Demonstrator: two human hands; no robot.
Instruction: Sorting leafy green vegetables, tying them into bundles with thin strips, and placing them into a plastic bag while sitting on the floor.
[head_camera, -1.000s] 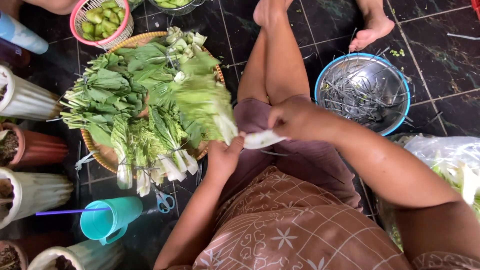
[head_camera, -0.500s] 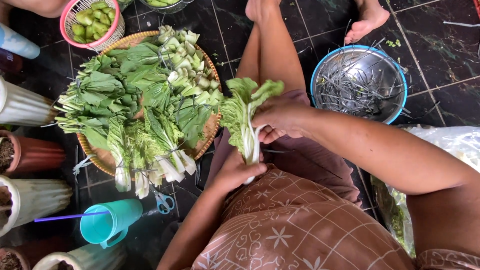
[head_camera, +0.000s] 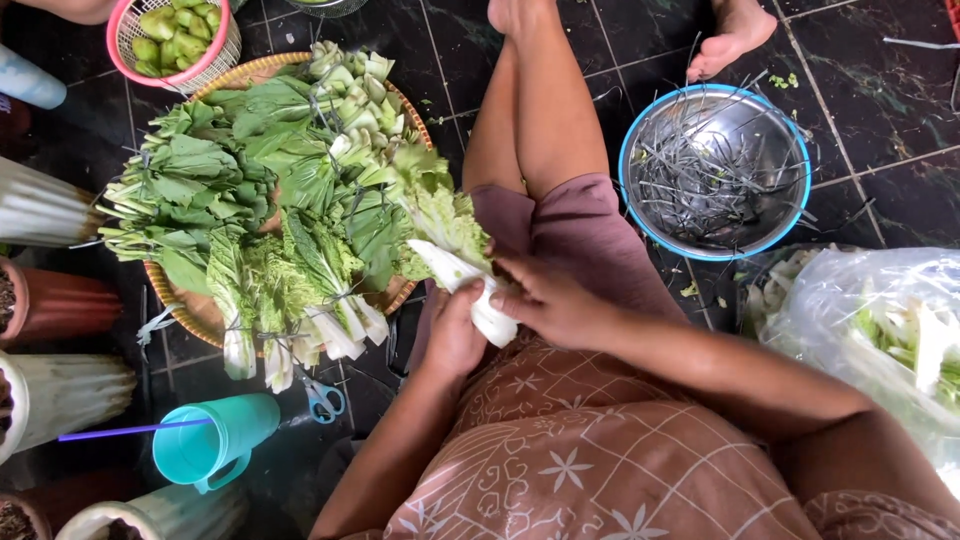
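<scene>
Head view, one item: leafy green bunch (head_camera: 450, 245), held over the lap, just right of the woven tray (head_camera: 262, 68). Long axis diagonal; white stem end toward the body, leaves toward the tray. Left hand (head_camera: 452, 335) clamped under the stem; right hand (head_camera: 550, 300) closed on its stem end, equally near.

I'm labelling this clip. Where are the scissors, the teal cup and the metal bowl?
scissors (head_camera: 322, 398), head view, on the blue handles.
teal cup (head_camera: 238, 432), head view, on its outer side wall.
metal bowl (head_camera: 640, 130), head view, on the blue rim, left side.
</scene>
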